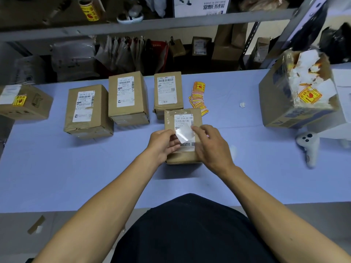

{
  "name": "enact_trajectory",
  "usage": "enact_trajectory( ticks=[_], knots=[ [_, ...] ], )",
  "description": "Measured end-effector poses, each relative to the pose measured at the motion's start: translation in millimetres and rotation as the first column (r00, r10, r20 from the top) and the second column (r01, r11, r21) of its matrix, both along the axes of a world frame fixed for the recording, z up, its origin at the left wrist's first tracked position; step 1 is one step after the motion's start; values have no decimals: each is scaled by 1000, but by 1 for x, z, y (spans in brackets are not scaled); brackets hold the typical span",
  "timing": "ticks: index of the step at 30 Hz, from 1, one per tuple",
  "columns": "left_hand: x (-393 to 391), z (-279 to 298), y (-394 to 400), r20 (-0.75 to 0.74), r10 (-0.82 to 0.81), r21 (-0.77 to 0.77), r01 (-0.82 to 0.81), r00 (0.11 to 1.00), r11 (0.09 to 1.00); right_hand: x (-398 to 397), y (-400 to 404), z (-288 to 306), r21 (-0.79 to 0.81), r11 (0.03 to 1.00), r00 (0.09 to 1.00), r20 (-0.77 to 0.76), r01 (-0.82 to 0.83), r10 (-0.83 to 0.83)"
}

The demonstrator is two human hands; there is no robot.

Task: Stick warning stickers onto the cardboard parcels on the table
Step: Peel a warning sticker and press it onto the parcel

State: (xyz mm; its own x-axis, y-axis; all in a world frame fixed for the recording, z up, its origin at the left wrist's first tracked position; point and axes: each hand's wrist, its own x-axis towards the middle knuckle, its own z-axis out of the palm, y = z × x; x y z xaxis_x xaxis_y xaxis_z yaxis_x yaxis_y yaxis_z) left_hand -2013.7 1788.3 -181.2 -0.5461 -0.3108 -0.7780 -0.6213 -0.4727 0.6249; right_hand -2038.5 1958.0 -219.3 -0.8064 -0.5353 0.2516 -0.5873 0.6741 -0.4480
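The left hand (163,144) pinches a white sticker piece (183,134) just above the near parcel (182,156), while the right hand (210,147), fingers loose and empty, hovers at its right edge.

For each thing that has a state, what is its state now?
Near parcel: closed, taped, no warning sticker visible.
White sheet: pinched by left hand, white side up.
Right hand: fingers relaxed, over the parcel.
Far-left parcel: sticker on.
Loose stickers: piled on table.

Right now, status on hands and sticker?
Left hand pinching sticker, white side up. Right hand open, fingers beside it. Both above near parcel. Nothing in the way.
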Motion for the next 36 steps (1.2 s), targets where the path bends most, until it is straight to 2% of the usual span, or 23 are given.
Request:
enact_trajectory(
  ticks=[4, 9, 12, 15, 17, 18, 19, 20, 21, 22, 23, 24, 26, 29, 32, 34, 36],
  knots=[
    [1, 1, -4, 3, 13, 74, -13, 1000, 997, 1, -14, -7, 7, 996, 959, -267, -94, 93],
    [6, 1, -4, 19, 31, 142, -33, 999, 989, -3, -11, -14, 92, 986, 918, -360, -140, 164],
    [8, 0, -4, 28, 40, 224, -45, 999, 974, -3, -13, -11, 67, 991, 940, -313, -119, 134],
    [9, 2, -6, 36, 128, 388, -132, 991, 912, 0, -16, -2, -58, 995, 972, -223, -84, 69],
    [9, -1, -11, 19, 260, 451, -241, 965, 859, 3, -19, 5, -96, 995, 997, -74, -31, 24],
    [9, -2, -14, 5, 304, 450, -274, 953, 850, 6, -21, 8, -128, 990, 996, 75, 52, -42],
    [8, -4, -17, -12, 306, 418, -274, 952, 867, 7, -24, 13, -188, 967, 952, 284, 170, -112],
    [8, -6, -20, -36, 253, 346, -225, 967, 911, 7, -26, 19, -265, 909, 833, 536, 320, -137],
    [9, -7, -21, -58, 146, 243, -128, 988, 962, 4, -28, 27, -317, 816, 640, 764, 483, -82],
    [10, -7, -22, -71, 17, 141, -7, 997, 990, 2, -29, 32, -303, 724, 418, 908, 620, 23],
    [12, -6, -21, -77, -97, 70, 103, 992, 992, -1, -28, 36, -252, 663, 228, 966, 705, 125],
    [13, -5, -20, -85, -180, 42, 184, 980, 982, -4, -27, 39, -203, 638, 107, 977, 743, 186],
    [16, -5, -19, -117, -259, 67, 268, 959, 961, -7, -25, 39, -153, 633, 11, 975, 759, 223],
    [19, -7, -17, -153, -297, 79, 311, 942, 947, -7, -23, 35, -118, 621, -37, 972, 775, 230],
    [19, -6, -13, -164, -307, 38, 317, 937, 948, -6, -20, 34, -108, 645, -35, 978, 757, 205],
    [19, -5, -9, -153, -338, -50, 334, 929, 941, -4, -18, 33, -100, 698, 26, 993, 709, 116],
    [20, -5, -4, -157, -367, -151, 345, 917, 926, -1, -18, 32, -119, 765, 202, 979, 633, -14]
  ],
)
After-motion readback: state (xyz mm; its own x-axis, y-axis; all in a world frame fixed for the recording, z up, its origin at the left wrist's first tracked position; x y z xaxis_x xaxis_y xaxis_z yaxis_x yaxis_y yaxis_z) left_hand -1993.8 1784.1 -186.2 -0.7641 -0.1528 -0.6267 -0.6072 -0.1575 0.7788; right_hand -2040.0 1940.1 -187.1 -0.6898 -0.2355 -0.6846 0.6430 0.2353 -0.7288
